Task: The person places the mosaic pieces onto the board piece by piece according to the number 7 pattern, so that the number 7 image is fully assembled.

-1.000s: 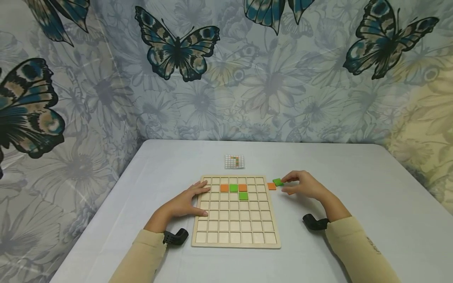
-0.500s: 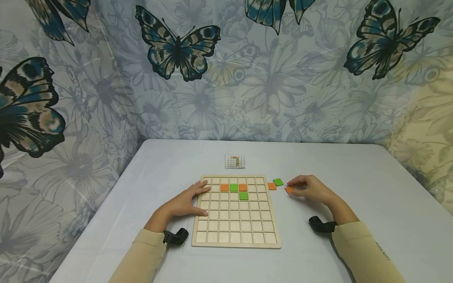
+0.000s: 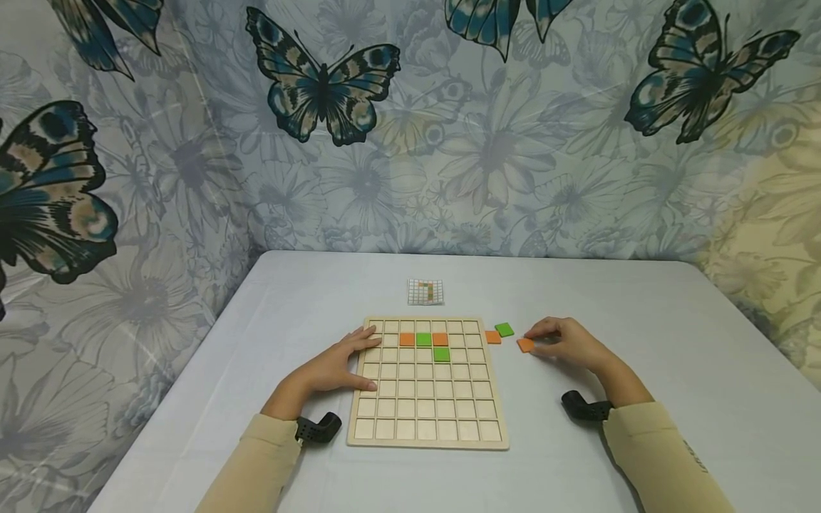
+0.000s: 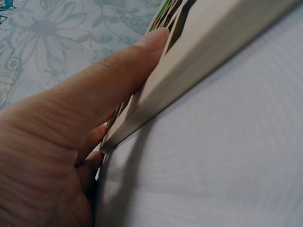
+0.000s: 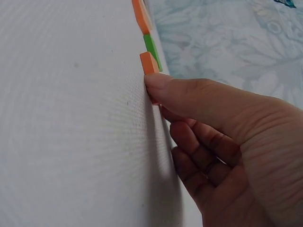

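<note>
My left hand [image 3: 332, 367] rests on the left edge of a wooden grid board [image 3: 426, 390], thumb and fingers spread. In the left wrist view its thumb [image 4: 128, 61] lies over the board's raised rim [image 4: 199, 61]. My right hand [image 3: 569, 345], right of the board, pinches an orange square tile [image 3: 525, 345] between thumb and fingers. The right wrist view shows the thumb on the edge of this orange tile [image 5: 148, 62], low at the tabletop. Close by lie a green tile [image 3: 504, 329] and another orange tile [image 3: 492, 337], which is next to the board's right edge.
Orange and green tiles [image 3: 423, 340] sit in a row near the board's top, with a green tile [image 3: 441, 354] one cell below. Behind the board lies a small printed grid card [image 3: 425, 292]. A white cloth covers the table [image 3: 321, 285]; a patterned curtain [image 3: 410, 178] hangs behind.
My right hand has moved slightly right, away from the green tile, which now lies flat on the table. The orange tile at its fingertips shows more fully. My left hand has stayed put.
</note>
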`<state>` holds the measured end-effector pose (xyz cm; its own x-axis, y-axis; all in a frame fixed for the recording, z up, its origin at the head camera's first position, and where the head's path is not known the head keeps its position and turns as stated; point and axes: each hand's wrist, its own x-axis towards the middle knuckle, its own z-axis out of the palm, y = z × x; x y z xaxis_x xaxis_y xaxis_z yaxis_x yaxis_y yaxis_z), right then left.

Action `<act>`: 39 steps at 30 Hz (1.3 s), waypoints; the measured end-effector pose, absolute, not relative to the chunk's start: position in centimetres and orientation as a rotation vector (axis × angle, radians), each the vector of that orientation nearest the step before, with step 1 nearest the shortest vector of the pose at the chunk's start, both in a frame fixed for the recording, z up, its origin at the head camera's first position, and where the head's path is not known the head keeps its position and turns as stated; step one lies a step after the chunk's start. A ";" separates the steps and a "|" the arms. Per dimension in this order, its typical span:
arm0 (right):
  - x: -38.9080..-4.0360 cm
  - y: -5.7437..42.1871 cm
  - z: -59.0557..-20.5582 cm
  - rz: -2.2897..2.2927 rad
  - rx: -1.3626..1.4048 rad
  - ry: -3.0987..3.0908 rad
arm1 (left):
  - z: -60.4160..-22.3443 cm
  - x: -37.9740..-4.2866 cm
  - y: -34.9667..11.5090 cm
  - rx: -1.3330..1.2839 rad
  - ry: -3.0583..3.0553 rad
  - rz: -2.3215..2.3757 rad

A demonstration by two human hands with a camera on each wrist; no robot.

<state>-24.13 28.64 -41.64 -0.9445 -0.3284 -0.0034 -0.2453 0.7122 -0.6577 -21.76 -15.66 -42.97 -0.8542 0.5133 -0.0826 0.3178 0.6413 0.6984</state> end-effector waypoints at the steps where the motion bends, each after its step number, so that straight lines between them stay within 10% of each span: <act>1: -24.1 28.6 -41.6 -1.048 -0.474 2.800 | -42.9 -21.8 -15.6 0.670 2.590 1.025; 39: -23.8 27.6 -41.5 -0.993 -0.482 2.891 | -42.8 -21.7 -15.7 0.660 2.574 1.043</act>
<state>-23.80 27.56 -41.54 -0.9504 -0.3060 0.0563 -0.2760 0.7456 -0.6066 -21.66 -15.65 -42.76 -0.8543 0.5119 -0.0899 0.3050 0.6339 0.7108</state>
